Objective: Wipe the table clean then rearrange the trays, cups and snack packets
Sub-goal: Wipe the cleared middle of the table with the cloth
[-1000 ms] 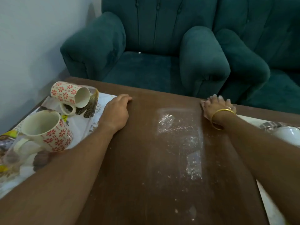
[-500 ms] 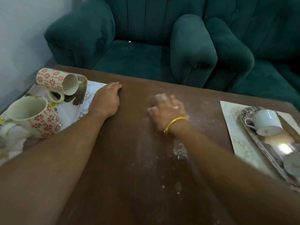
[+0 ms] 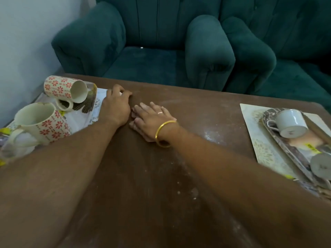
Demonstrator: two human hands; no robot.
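Note:
My right hand [image 3: 150,120] lies flat and open on the brown table [image 3: 206,113], palm down on the white powder [image 3: 194,191] that streaks the top. It touches my left hand [image 3: 116,108], whose fingers are curled at the corner of the left white mat [image 3: 80,119]; whether they grip it I cannot tell. On that mat a red-flowered mug [image 3: 64,87] lies on its side and another [image 3: 43,122] leans nearer me. At the right, a patterned tray [image 3: 266,116] on a pale placemat [image 3: 254,133] holds a tipped white cup [image 3: 290,123] and a second cup [image 3: 320,165].
Two teal armchairs [image 3: 143,65] stand close behind the table's far edge, and a pale wall runs along the left. A packet with a yellow price label [image 3: 311,148] lies in the right tray. A dark fan-patterned item [image 3: 88,102] sits beside the fallen mug.
My right hand has swept leftward across the table from its right side, smearing the powder, and now rests against my left hand. My left hand's fingers have curled.

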